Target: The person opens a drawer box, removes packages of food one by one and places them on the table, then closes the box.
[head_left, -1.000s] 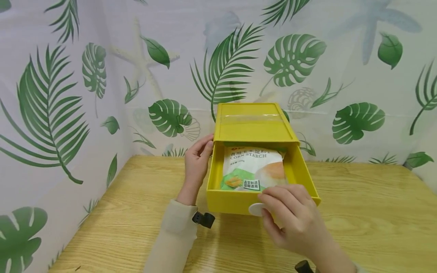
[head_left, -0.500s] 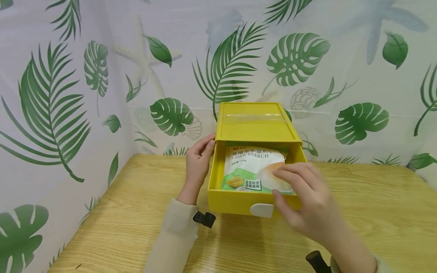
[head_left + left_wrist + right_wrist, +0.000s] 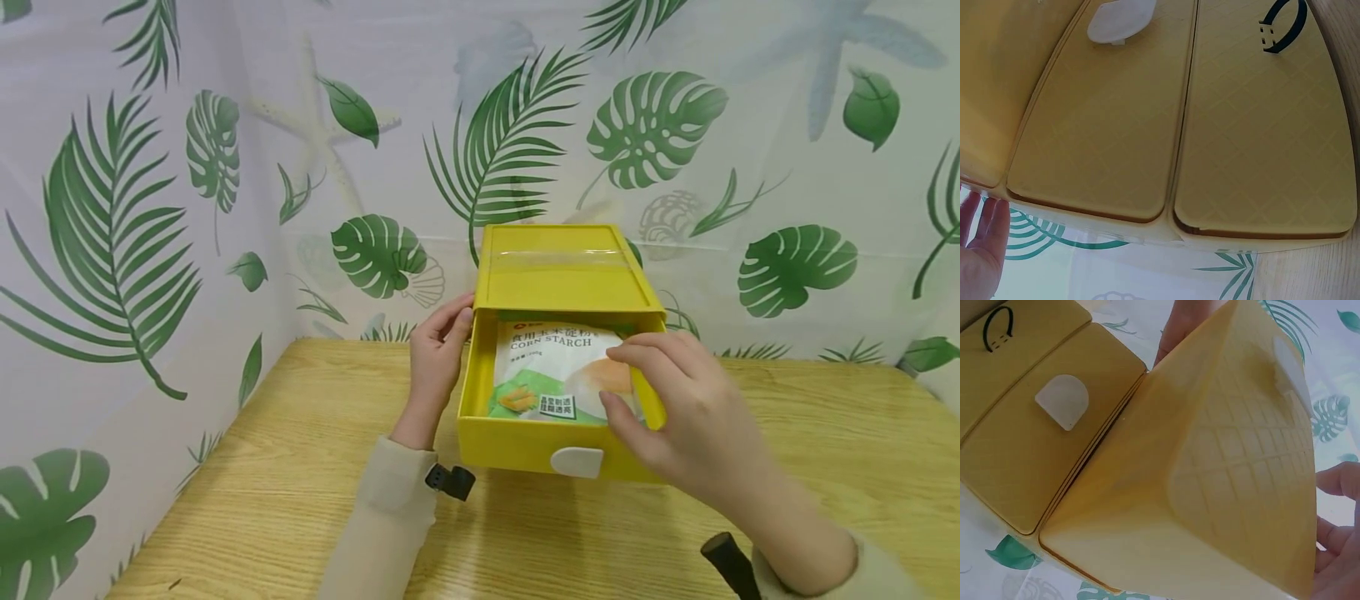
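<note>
A yellow drawer unit (image 3: 566,287) stands with its top drawer (image 3: 510,446) pulled out toward me. Inside the drawer lies a white and green bag of corn starch (image 3: 543,367). My left hand (image 3: 437,354) rests its fingers against the unit's left side, also seen as the left hand (image 3: 982,250) in the left wrist view. Over the drawer's right wall is my right hand (image 3: 693,408), thumb and fingers apart, its fingertips close above the bag's right part. In the right wrist view the drawer front hides part of the right hand (image 3: 1338,540).
The pulled-out drawer has a white tab handle (image 3: 577,462). Below it, the middle drawer bears another white tab (image 3: 1065,400) and the lowest a black loop (image 3: 1288,28). A leaf-patterned cloth (image 3: 360,167) hangs behind the wooden table (image 3: 315,467).
My right hand has let go of the drawer's white tab and moved up and right, over the bag. My left hand stays at the unit's side.
</note>
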A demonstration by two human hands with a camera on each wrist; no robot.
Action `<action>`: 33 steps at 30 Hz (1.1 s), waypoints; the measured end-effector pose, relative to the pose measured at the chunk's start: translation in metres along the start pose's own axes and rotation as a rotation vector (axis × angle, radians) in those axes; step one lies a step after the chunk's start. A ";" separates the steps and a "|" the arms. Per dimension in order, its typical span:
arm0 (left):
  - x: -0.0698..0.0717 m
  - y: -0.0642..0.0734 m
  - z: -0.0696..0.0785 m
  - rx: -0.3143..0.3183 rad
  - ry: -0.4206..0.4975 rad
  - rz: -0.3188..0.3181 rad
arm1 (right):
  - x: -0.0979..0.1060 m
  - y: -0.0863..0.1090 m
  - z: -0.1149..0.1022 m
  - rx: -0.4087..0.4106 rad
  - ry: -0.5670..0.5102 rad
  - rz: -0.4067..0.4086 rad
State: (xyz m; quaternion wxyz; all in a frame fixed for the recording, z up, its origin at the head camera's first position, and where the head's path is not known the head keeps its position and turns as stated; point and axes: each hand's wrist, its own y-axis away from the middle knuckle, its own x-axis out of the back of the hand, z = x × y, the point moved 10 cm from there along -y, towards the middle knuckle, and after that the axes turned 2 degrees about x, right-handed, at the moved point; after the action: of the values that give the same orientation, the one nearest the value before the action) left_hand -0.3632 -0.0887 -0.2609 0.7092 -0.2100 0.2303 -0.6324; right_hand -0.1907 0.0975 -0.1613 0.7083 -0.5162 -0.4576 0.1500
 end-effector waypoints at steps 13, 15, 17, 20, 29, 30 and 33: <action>0.000 0.001 0.004 0.021 0.009 0.006 | -0.034 0.000 0.034 -0.331 0.085 -0.470; 0.000 0.002 0.011 0.019 0.005 0.007 | -0.039 0.001 0.039 -0.350 0.108 -0.531; -0.001 0.003 0.019 0.019 0.002 0.008 | -0.043 0.001 0.043 -0.355 0.134 -0.584; -0.001 0.005 0.026 0.022 -0.012 0.012 | -0.050 0.001 0.047 -0.338 0.172 -0.652; 0.000 0.003 0.015 0.019 -0.004 0.012 | -0.061 0.005 0.059 -0.339 0.252 -0.762; 0.000 0.002 0.011 0.015 -0.002 0.012 | -0.063 0.007 0.060 -0.341 0.255 -0.779; 0.001 0.000 0.001 0.002 0.012 0.009 | -0.067 0.012 0.065 -0.361 0.257 -0.833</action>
State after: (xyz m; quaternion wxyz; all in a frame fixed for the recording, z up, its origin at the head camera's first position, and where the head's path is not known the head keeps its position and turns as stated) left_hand -0.3626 -0.0893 -0.2595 0.7109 -0.2047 0.2347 -0.6306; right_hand -0.2760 0.0947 -0.2015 0.6579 -0.4179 -0.5533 -0.2939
